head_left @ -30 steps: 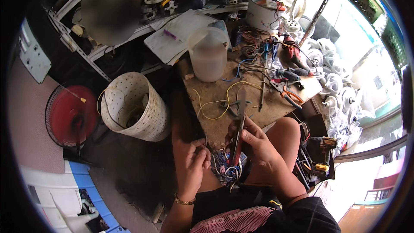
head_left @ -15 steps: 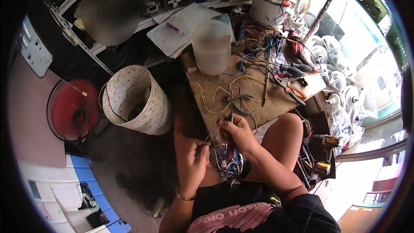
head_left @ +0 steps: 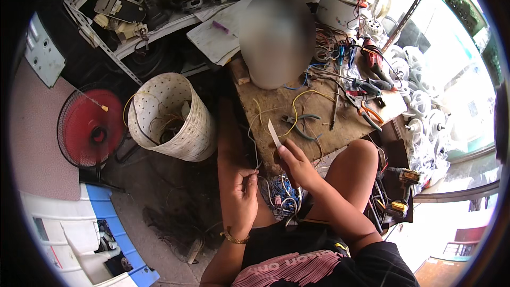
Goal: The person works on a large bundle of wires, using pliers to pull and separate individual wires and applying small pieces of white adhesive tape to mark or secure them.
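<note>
My right hand [head_left: 299,167] is closed around the handle of a knife [head_left: 273,132], its bare blade pointing up and away over the front of the wooden board. To its left, my left hand [head_left: 245,195] pinches the end of a thin pale wire [head_left: 256,151] between thumb and fingertips. That wire runs up onto the board, where a yellow wire [head_left: 304,94] curls. Small cutting pliers [head_left: 302,126] with dark handles lie spread just beyond the blade. A tangle of blue and white wires [head_left: 284,194] sits between my legs, below both hands.
The wooden board [head_left: 324,111] carries orange-handled pliers [head_left: 366,114], screwdrivers and a red power tool [head_left: 373,56]. A perforated white bin [head_left: 196,127] holding wires stands left, beside a red fan [head_left: 93,127]. A cordless drill [head_left: 402,191] lies right. White plastic parts [head_left: 419,101] pile up beyond.
My right hand has drawn away from the left, and the knife blade now shows clear of the wire. My left hand keeps its pinch. The whole view has shifted slightly.
</note>
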The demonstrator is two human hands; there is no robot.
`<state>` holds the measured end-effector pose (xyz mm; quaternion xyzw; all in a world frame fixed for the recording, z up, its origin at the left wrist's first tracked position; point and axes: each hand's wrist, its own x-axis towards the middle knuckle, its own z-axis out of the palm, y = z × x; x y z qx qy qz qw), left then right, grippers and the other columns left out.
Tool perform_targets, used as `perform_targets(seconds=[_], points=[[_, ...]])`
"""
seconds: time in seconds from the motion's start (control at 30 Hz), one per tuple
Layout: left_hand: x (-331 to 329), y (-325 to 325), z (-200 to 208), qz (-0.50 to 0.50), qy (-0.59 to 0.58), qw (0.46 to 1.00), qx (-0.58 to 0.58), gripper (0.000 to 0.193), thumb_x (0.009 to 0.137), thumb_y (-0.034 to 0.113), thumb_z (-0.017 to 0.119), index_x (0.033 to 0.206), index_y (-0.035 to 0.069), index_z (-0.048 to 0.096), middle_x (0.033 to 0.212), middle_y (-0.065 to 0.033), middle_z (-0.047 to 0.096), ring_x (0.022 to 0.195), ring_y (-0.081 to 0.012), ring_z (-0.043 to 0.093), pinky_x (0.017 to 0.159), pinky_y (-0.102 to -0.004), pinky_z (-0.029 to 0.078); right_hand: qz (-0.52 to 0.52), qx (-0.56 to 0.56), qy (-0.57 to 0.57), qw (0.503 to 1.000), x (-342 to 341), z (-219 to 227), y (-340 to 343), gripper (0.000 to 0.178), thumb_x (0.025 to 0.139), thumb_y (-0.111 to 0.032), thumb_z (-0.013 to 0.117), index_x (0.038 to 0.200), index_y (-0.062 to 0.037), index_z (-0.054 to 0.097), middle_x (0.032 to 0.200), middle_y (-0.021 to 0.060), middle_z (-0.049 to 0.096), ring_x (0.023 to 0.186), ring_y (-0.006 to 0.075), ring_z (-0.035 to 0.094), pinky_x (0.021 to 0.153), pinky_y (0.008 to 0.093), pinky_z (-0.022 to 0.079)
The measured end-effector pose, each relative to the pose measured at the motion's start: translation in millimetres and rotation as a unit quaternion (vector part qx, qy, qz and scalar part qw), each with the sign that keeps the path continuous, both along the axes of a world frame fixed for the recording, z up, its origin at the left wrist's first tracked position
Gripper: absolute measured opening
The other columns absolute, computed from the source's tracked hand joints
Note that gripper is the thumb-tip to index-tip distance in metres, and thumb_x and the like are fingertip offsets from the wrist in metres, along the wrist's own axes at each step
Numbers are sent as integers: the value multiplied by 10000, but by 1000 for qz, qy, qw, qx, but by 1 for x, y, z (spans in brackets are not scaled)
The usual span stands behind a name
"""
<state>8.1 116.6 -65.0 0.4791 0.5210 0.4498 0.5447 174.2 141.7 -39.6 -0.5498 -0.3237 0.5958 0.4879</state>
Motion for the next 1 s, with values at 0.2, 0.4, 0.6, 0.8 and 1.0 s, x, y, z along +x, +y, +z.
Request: perform_targets(seconds=[0.2, 0.4, 0.6, 0.8, 1.0], points=[[4, -1, 15, 45, 26, 993, 110, 44, 904, -28, 577, 934, -10, 605, 803, -7, 604, 722, -19, 499, 620, -173, 398, 161, 17, -35, 986, 0, 5, -17, 155, 951, -95, 532, 1074, -1, 523, 765, 35, 574, 660, 81, 525, 601, 247, 448], [-8, -14, 10, 37, 85, 987, 133, 36, 870, -55, 597, 887, -24, 602, 763, -5, 606, 692, -35, 511, 611, -196, 415, 190, 73, -65, 977, -23, -6, -28, 173, 953, -81, 551, 1095, 5, 503, 834, -6, 521, 762, 56, 485, 664, 226, 433], [-9, -20, -10, 41, 54, 988, 136, 46, 870, -69, 594, 875, -24, 593, 761, 5, 595, 694, -28, 501, 593, -198, 398, 177, 103, -71, 976, -25, -9, -36, 148, 922, -31, 548, 1056, 13, 502, 792, 34, 558, 705, 92, 534, 624, 247, 442], [-10, -26, -16, 27, -71, 997, -21, 22, 936, 44, 549, 950, 43, 566, 690, 63, 471, 613, -3, 400, 573, -180, 382, 156, -29, 42, 986, -5, 5, -36, 313, 926, -171, 613, 1160, 4, 503, 725, -18, 530, 553, 43, 459, 457, 201, 356], [-8, -26, -5, 15, -120, 991, -65, 51, 943, 114, 570, 945, 63, 566, 705, 78, 467, 609, 8, 385, 567, -158, 368, 153, -74, 123, 978, -6, -26, -3, 388, 823, -219, 747, 1110, 2, 610, 691, -4, 569, 509, 54, 483, 450, 194, 367]])
